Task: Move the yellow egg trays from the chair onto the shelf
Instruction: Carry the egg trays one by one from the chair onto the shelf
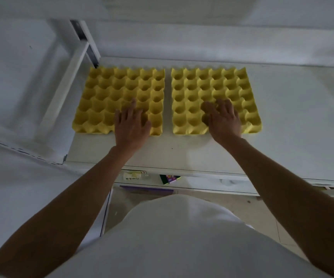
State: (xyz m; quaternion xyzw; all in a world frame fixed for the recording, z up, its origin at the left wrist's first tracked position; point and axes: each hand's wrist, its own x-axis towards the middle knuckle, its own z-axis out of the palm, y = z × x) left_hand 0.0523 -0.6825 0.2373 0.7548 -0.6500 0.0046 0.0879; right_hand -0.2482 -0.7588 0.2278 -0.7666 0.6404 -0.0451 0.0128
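Note:
Two yellow egg trays lie flat, side by side, on the white shelf (182,153), with a narrow gap between them. My left hand (131,125) rests palm down with fingers spread on the near right part of the left tray (106,93). My right hand (222,119) lies the same way on the near middle of the right tray (240,87). Neither hand wraps around a tray edge. The chair is not in view.
A white upright post (81,37) and a slanted white bar (65,87) stand at the shelf's back left corner. The back wall runs close behind the trays. Below the shelf's front edge sit a small green and purple box (170,179) and a labelled packet (134,175).

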